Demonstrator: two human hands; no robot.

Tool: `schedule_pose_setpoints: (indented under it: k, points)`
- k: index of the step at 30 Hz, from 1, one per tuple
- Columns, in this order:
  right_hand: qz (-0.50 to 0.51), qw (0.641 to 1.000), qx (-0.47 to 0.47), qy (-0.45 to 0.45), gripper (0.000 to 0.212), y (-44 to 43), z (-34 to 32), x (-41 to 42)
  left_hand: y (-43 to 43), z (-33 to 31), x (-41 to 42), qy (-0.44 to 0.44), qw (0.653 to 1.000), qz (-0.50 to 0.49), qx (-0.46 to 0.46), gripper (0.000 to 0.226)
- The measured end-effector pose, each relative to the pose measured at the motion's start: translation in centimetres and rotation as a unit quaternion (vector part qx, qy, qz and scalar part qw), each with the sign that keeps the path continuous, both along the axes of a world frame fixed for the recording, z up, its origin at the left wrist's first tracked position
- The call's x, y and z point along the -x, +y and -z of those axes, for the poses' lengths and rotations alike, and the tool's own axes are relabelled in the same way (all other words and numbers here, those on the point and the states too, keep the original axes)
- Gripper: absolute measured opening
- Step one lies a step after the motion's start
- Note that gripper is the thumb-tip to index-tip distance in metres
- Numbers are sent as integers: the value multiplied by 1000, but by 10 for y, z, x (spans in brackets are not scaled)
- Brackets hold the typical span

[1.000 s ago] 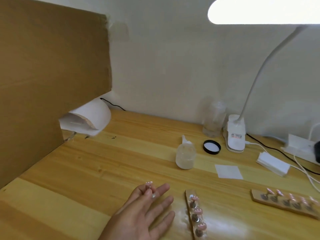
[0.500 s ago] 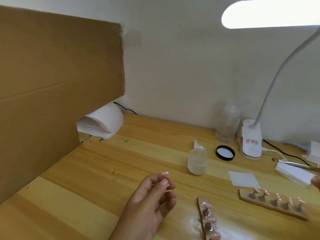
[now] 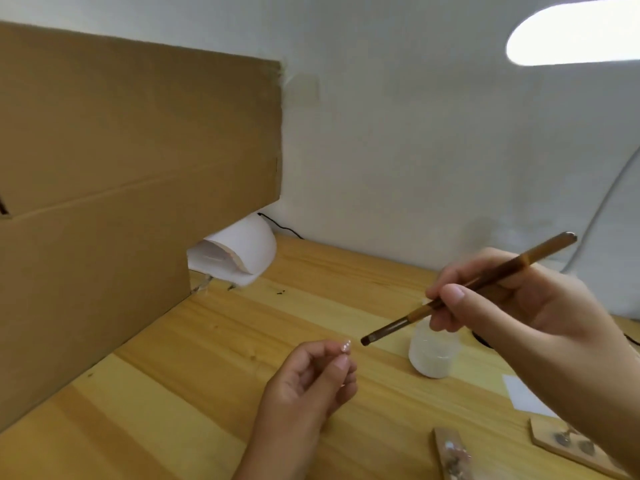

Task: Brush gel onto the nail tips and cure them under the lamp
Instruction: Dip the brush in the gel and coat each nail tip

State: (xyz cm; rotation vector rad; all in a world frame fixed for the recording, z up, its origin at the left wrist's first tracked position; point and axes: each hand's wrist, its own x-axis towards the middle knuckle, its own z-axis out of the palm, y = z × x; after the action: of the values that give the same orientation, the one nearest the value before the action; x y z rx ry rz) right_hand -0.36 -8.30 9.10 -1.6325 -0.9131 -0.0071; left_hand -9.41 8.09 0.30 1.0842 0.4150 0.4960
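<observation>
Since half a second ago the right hand has swung in from the right edge, bringing the brush over the table, and the view has closed in on both hands. Thumb and fingers pinch the brown handle just above its ferrule. The dark bristle end points down-left and stops just beside the nail tip, a small gap apart. The left hand is raised off the wood, fingers curled, pinching that pale tip between thumb and forefinger; the fingers hide whatever the tip is mounted on. Behind the brush a translucent bottle stands on the table, its top covered by the right hand and its face too blurred to read. The white curing lamp sits far left, partly behind the cardboard sheet. One wooden strip is cut off at the bottom edge, and a second strip lies half under the right wrist. The desk lamp head runs off the top right corner
</observation>
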Motion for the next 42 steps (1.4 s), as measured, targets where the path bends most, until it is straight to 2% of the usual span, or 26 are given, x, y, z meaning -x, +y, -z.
schedule_pose_setpoints:
  k: [3,8,10,13,16,18,22,25,27,31,42]
  points:
    - [31,999,14,38,20,0,11,-14,-3,-1,0,-7,1000,16,-8,13]
    - [6,992,46,119,28,-1,16,-36,-8,-2,1,-18,999,32,-25,13]
    - [-3,995,25,94,23,1,18,-32,-10,-2,1,-21,999,35,-33,13]
    - [-28,997,31,63,29,1,20,-25,-11,-2,2,-25,998,40,-36,14]
    - [-22,1000,-1,16,19,-4,21,-19,-12,-2,3,-31,997,50,-48,15]
    - [-20,1000,9,-15,16,-7,21,-14,-13,-1,4,-34,996,57,-54,15]
    - [0,998,44,-46,29,-6,24,-21,-15,3,5,-31,996,68,-57,14]
    - [-2,999,38,-33,44,-5,25,-29,-15,3,5,-29,996,67,-50,16]
    - [-6,998,32,-53,39,-6,24,-27,-14,2,5,-25,996,68,-53,21]
    - [-13,994,43,-104,14,-7,21,-13,-14,2,5,-16,996,66,-54,21]
    - [24,986,93,-140,11,-4,15,-2,-13,6,6,-18,996,78,-40,19]
